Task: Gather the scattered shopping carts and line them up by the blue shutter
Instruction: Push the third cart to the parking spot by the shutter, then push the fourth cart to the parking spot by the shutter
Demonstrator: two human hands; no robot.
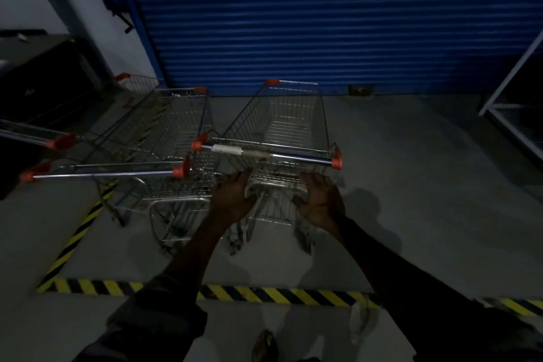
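**Inspector:** Fingers (242, 179) of the left hand (232, 200) are loose and grip nothing. The right hand (320, 203) is the same. Both sit just below the handle bar (273, 153); contact, cannot tell.

**Clerk:** And the cart (293, 120)?

**Inspector:** It stands right of a neighbouring cart (176, 126), nose near the blue shutter (323, 23). Stiff wire, probably rolls freely. Take the bar, hands apart.

Dim store loading bay: blue roller shutter (323, 17), wire shopping carts (282, 126), hazard-striped concrete floor (411, 185).
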